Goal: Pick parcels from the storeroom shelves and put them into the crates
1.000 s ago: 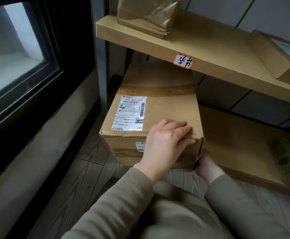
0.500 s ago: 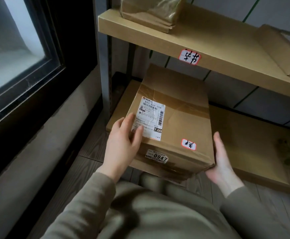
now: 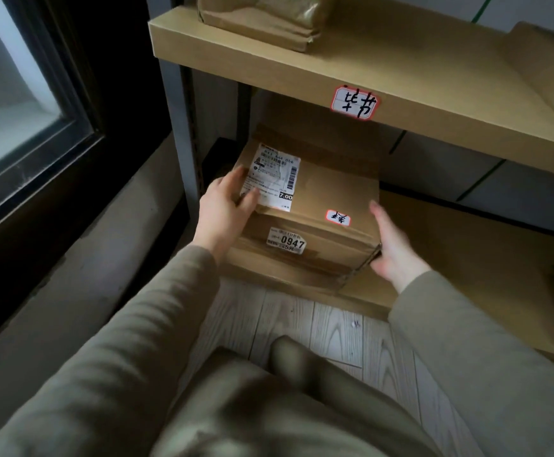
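Observation:
A brown cardboard parcel point(image 3: 331, 192) lies on the left end of the bottom shelf point(image 3: 466, 255). It carries a white shipping label, a small red-edged sticker on top, and a "0947" tag on its front face. My left hand point(image 3: 226, 209) grips its left top edge, thumb on the label. My right hand point(image 3: 392, 247) presses flat against its right side near the front corner. The parcel is clamped between both hands.
The upper shelf point(image 3: 417, 80) hangs low over the parcel and bears a red-edged handwritten tag. On it sit a brown wrapped bag point(image 3: 262, 18) and a flat box point(image 3: 545, 70). A dark-framed window point(image 3: 15, 103) is at left. Wood floor point(image 3: 334, 328) and my knee point(image 3: 295, 357) are below.
The parcel was turned from hanging tilted off the shelf edge to lying further in on the bottom shelf. My left hand shifted from its top right corner to its left edge.

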A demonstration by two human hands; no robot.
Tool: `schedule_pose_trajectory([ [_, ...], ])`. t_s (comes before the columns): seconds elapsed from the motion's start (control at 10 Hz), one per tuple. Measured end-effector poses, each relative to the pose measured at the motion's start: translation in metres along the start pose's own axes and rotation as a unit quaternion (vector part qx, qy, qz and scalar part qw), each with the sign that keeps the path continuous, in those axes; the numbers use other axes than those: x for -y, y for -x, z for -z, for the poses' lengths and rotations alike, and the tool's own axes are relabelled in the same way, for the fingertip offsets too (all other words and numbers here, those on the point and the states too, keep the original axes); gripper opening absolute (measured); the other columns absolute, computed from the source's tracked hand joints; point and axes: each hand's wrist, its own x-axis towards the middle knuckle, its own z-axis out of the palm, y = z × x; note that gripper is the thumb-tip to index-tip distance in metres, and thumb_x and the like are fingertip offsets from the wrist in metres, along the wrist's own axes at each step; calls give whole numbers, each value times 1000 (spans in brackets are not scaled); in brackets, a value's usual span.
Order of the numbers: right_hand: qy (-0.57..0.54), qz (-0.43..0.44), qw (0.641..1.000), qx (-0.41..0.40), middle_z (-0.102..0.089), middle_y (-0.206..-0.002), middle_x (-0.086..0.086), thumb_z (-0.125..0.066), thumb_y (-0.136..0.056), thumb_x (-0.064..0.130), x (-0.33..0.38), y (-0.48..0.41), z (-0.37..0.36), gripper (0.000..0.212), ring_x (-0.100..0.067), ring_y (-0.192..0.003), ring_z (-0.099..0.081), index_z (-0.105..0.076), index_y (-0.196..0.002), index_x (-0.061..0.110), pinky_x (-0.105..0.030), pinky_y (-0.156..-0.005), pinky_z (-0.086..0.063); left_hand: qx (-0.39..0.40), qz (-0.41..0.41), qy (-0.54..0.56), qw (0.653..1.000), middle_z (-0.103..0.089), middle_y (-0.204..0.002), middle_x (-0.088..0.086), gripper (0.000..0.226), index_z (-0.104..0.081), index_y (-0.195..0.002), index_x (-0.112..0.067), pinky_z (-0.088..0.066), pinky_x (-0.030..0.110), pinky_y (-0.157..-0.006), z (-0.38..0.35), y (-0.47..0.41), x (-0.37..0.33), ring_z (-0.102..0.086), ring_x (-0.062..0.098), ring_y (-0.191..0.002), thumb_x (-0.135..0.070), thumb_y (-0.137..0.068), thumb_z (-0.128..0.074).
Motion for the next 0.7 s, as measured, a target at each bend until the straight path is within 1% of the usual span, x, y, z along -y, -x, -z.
schedule_pose_trajectory([
  [0.1,13,1,1000,8,-72,-100,-6,-69,-77,49,6,-14,-7,37,-24,-91,-69,-64,-98,19,-42,-89,-52,-13,4,19,1000,-54,-134,6,52,-45,-139,-19,-37,30,-108,0,-11,1,-51,20,-123,-31,-90,-57],
  [0.2,9,-10,1000,20,-72,-102,-6,-68,-77,50,8,-22,-15,41,-24,-91,-69,-65,-103,19,-42,-88,-53,-25,1,26,999,-58,-131,5,51,-45,-138,-18,-41,34,-106,2,-14,0,-55,18,-120,-29,-90,-57],
  [0.3,4,-16,1000,25,-72,-100,-5,-68,-78,50,8,-24,-18,38,-24,-92,-69,-64,-100,20,-43,-87,-53,-49,17,9,999,-59,-130,2,50,-46,-137,-21,-40,32,-106,4,-15,-1,-54,16,-121,-29,-89,-57],
  [0.4,-12,-36,999,37,-72,-97,-5,-67,-79,47,7,-18,-26,31,-24,-91,-68,-64,-94,20,-42,-87,-53,-79,41,3,996,-59,-127,3,48,-49,-135,-23,-37,29,-107,8,-17,2,-53,18,-119,-28,-88,-56],
  [0.5,8,-61,998,25,-68,-108,-6,-67,-80,44,9,-2,-33,33,-25,-101,-65,-62,-98,17,-40,-94,-50,-112,71,-53,990,-45,-131,15,46,-51,-134,-19,-28,20,-101,13,-11,-5,-44,26,-123,-21,-87,-56],
  [0.6,40,-108,993,8,-53,-134,-7,-64,-82,46,26,26,-30,61,-25,-124,-50,-48,-130,12,-40,-106,-37,-110,111,-112,981,-33,-140,26,50,-47,-135,-9,-26,30,-108,22,1,-34,-34,37,-129,-17,-87,-57],
  [0.7,108,-145,983,7,-35,-149,-7,-64,-86,35,43,64,-17,69,-24,-137,-33,-32,-143,14,-42,-111,-24,-48,148,-138,978,-28,-147,25,57,-38,-139,-3,-24,39,-110,32,22,-70,-27,37,-136,-16,-87,-57],
])
